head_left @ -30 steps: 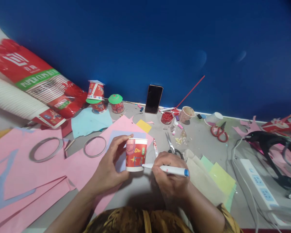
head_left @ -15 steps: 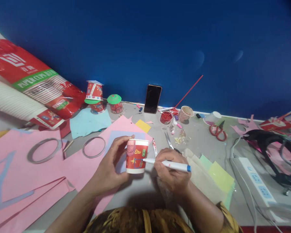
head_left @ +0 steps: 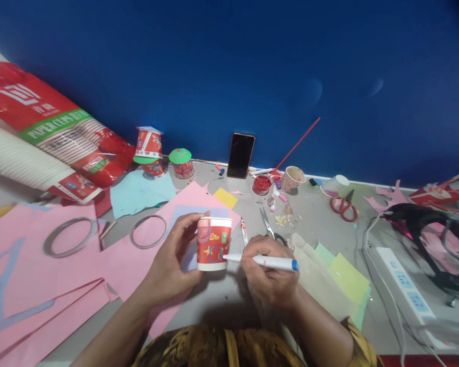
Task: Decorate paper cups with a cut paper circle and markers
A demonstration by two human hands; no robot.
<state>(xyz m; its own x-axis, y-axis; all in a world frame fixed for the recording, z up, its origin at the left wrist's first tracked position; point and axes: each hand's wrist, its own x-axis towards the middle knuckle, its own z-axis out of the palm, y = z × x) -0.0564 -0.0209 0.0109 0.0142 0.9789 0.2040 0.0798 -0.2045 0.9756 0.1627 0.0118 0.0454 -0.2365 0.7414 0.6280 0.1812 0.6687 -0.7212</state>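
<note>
A red printed paper cup (head_left: 213, 243) stands upside down near the table's front, gripped from the left by my left hand (head_left: 174, 265), thumb on its top edge. My right hand (head_left: 268, 272) is closed around a white marker with a blue cap (head_left: 265, 262). The marker lies almost level, and its tip touches the cup's lower right side. Pink paper sheets (head_left: 30, 265) spread out under and to the left of the cup.
Two tape rings (head_left: 71, 236) lie on the pink paper. A bag of paper cups (head_left: 49, 140) sits at the far left. Decorated cups (head_left: 150, 151), a phone (head_left: 240, 155), scissors (head_left: 270, 228), red scissors (head_left: 344, 208) and a power strip (head_left: 400, 290) crowd the table.
The marker tip moved up the cup's side and came back down toward its lower right. The cup shifted slightly in my left hand.
</note>
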